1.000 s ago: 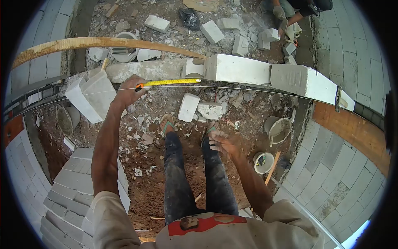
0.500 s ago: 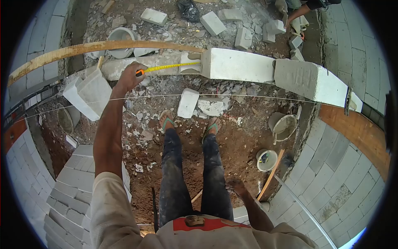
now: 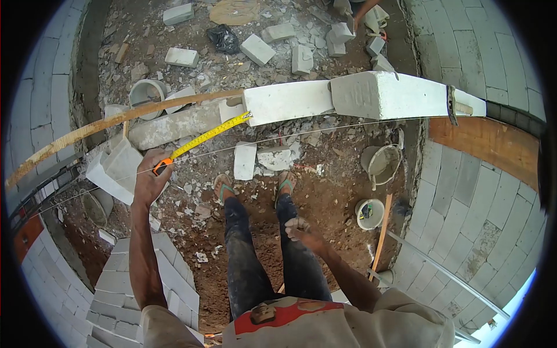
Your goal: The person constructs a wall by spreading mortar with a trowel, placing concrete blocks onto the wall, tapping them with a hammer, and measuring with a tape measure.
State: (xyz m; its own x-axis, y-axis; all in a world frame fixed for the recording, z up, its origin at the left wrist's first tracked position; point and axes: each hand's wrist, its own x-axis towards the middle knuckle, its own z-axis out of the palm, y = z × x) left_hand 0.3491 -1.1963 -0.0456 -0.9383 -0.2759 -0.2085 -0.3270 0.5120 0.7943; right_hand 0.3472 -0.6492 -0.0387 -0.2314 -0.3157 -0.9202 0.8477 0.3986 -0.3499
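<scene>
My left hand [image 3: 151,182] grips an orange and black tape measure [image 3: 163,166] at the left. Its yellow blade [image 3: 212,133] slants up to the right, with the tip beside the near left corner of a white block [image 3: 287,101] in the low wall. My right hand [image 3: 306,234] hovers over my thigh, fingers curled in, with nothing visible in them. A taut white string [image 3: 325,131] runs across the view on my side of the wall. Left of the white block, a wooden strip [image 3: 133,113] borders the grey beam [image 3: 174,124].
Loose white blocks [image 3: 245,160] and rubble lie by my feet. Buckets [image 3: 383,163] stand right and left. Stacked blocks [image 3: 125,290] rise at lower left. At the top, another person's arm [image 3: 365,8] reaches among scattered blocks. Block walls [image 3: 464,203] flank both sides.
My left hand has drawn the tape measure back towards me, so the blade has come away from the wall top and now slants. My right hand has risen from beside my thigh.
</scene>
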